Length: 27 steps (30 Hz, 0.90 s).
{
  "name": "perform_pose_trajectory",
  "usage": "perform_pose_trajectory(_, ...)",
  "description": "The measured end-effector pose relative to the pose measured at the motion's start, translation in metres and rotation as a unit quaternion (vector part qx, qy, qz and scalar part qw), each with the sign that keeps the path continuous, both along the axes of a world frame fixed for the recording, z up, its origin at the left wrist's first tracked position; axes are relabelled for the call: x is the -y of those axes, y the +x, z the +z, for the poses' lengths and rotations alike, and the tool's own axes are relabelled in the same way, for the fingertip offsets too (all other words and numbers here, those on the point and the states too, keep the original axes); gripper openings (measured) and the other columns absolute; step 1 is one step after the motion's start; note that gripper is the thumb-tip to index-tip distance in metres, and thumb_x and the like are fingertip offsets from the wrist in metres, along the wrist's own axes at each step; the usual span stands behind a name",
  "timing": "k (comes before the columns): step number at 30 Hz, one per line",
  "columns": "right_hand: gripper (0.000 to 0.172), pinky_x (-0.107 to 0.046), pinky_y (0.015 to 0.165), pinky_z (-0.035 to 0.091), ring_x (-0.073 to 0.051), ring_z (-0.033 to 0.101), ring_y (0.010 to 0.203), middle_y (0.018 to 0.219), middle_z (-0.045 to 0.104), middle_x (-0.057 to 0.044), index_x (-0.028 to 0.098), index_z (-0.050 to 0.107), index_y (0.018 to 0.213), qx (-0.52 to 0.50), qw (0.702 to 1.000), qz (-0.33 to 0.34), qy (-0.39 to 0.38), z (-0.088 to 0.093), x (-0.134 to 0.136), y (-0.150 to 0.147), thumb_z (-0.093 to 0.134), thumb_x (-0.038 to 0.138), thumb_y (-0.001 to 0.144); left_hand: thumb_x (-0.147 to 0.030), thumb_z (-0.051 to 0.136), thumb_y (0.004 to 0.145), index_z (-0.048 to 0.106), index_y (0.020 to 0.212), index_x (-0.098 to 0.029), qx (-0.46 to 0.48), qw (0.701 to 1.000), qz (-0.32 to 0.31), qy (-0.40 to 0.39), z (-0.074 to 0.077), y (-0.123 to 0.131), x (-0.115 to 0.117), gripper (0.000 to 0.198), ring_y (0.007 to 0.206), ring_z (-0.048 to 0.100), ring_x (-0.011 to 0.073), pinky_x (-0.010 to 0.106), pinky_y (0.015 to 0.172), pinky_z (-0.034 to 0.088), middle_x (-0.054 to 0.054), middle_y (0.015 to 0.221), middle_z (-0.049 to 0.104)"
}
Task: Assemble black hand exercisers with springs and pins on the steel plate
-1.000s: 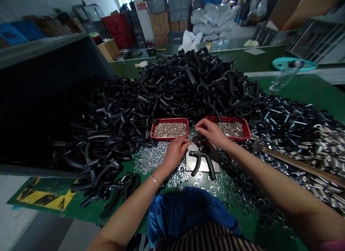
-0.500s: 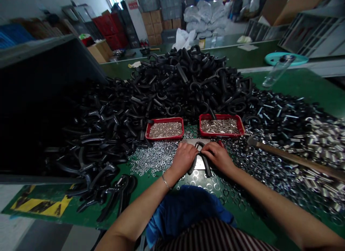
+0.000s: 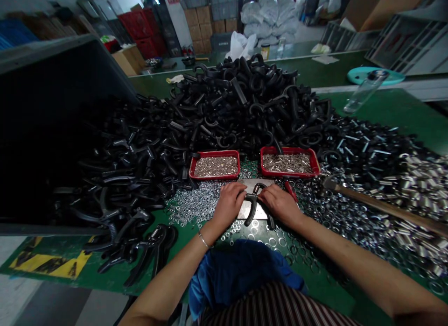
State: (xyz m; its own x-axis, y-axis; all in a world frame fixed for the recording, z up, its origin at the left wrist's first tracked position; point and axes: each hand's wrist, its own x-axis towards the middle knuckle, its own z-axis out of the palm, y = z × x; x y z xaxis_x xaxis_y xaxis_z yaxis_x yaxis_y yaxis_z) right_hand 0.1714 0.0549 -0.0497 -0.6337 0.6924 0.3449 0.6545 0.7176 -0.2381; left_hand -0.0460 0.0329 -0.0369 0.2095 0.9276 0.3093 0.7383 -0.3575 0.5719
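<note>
Both left hand (image 3: 228,205) and right hand (image 3: 280,205) clench a forked black plastic handle (image 3: 250,210), likely light, stiff, best held by its arms.

Black plastic plier-shaped handle (image 3: 250,209) partly hidden beneath the left hand (image 3: 228,205) and right hand (image 3: 280,205). Long wooden handle (image 3: 385,206) cut off by the right edge. Small silver pieces (image 3: 215,166) in the shallow red tray (image 3: 214,152), too small to tell apart.
</note>
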Motion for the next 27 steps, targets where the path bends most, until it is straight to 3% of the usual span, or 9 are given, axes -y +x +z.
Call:
perform_pose_trajectory(5,0.027,-0.037,0.077,0.05,-0.025,0.055,0.088,0.088,0.063,-0.012,0.015,0.067,0.093,0.075,0.996,0.009,0.04,0.004,0.002,-0.001,0.042,0.021,0.101,-0.024,0.052,0.097,0.067,0.105,-0.021,0.008,1.0,0.017,0.001,0.011,-0.02,-0.007,0.017,0.106,0.06,0.0205,0.039,0.099,0.042,0.005,0.108,0.069)
perform_pose_trajectory(10,0.025,-0.038,0.075,0.05,-0.027,0.054,0.089,0.089,0.063,-0.013,0.014,0.066,0.092,0.124,0.991,0.007,0.05,0.009,0.006,-0.003,0.042,0.011,0.098,-0.024,0.051,0.098,0.067,0.106,-0.02,0.015,1.0,0.018,0.017,0.014,-0.023,-0.011,0.018,0.106,0.06,0.019,0.037,0.098,0.042,0.005,0.109,0.069)
perform_pose_trajectory(15,0.023,-0.037,0.075,0.051,-0.026,0.057,0.089,0.088,0.063,-0.012,0.016,0.066,0.092,0.083,0.996,0.009,0.01,0.009,0.005,-0.008,0.044,0.013,0.098,-0.023,0.053,0.097,0.068,0.105,-0.021,0.006,1.0,0.009,0.012,0.011,-0.017,-0.008,0.017,0.105,0.061,0.0194,0.037,0.098,0.042,0.005,0.108,0.07)
perform_pose_trajectory(18,0.021,-0.04,0.08,0.052,-0.026,0.059,0.095,0.096,0.066,-0.011,0.018,0.065,0.103,0.02,0.998,0.03,-0.042,0.015,0.003,0.003,0.045,0.02,0.099,-0.025,0.051,0.098,0.068,0.105,-0.02,-0.009,0.999,0.018,0.026,0.017,-0.024,-0.014,0.019,0.106,0.061,0.0191,0.036,0.099,0.043,0.005,0.109,0.07)
perform_pose_trajectory(20,0.024,-0.043,0.087,0.051,-0.026,0.06,0.103,0.108,0.066,-0.011,0.021,0.062,0.116,-0.037,0.997,0.02,-0.07,0.024,0.004,0.027,0.045,0.026,0.1,-0.026,0.048,0.099,0.068,0.106,-0.019,-0.041,0.997,0.054,0.036,0.023,-0.036,-0.027,0.022,0.107,0.061,0.0193,0.035,0.099,0.043,0.006,0.109,0.069)
perform_pose_trajectory(22,0.027,-0.047,0.091,0.049,-0.028,0.06,0.106,0.114,0.065,-0.012,0.022,0.059,0.119,-0.076,0.994,-0.058,-0.059,0.033,0.007,0.069,0.044,0.033,0.1,-0.024,0.047,0.098,0.068,0.107,-0.018,-0.105,0.988,0.106,0.027,0.029,-0.053,-0.046,0.024,0.108,0.061,0.0207,0.035,0.1,0.043,0.008,0.11,0.069)
perform_pose_trajectory(24,0.028,-0.049,0.085,0.047,-0.031,0.062,0.095,0.101,0.066,-0.015,0.022,0.062,0.107,-0.05,0.986,-0.16,-0.016,0.039,0.012,0.122,0.043,0.04,0.098,-0.023,0.049,0.096,0.07,0.108,-0.017,-0.196,0.969,0.148,-0.021,0.034,-0.068,-0.068,0.025,0.108,0.062,0.0234,0.035,0.099,0.045,0.011,0.111,0.068)
perform_pose_trajectory(27,0.035,-0.053,0.076,0.04,-0.034,0.059,0.078,0.084,0.063,-0.018,0.027,0.061,0.082,0.011,0.969,-0.247,0.003,0.037,0.017,0.197,0.045,0.057,0.092,-0.02,0.054,0.09,0.073,0.101,-0.012,-0.289,0.937,0.164,-0.102,0.039,-0.077,-0.095,0.024,0.103,0.066,0.028,0.037,0.093,0.048,0.017,0.107,0.069)
